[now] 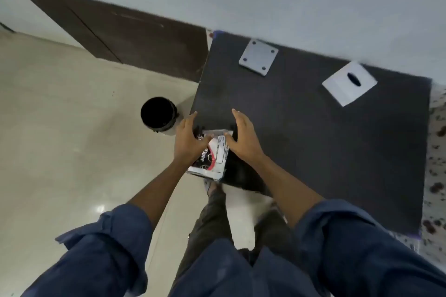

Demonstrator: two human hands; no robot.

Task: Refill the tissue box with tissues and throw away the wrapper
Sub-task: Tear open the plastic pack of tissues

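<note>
While partly legible, tissue pack (212, 157) print.

A plain indoor room, perhaps a home or office — glossy beige floor tiles (72, 128), dark wooden door (135, 38), black table (313, 140), small bin (158, 113).

Tissue pack (212, 159) top hidden under both hands; print blurred, unreadable.
</note>
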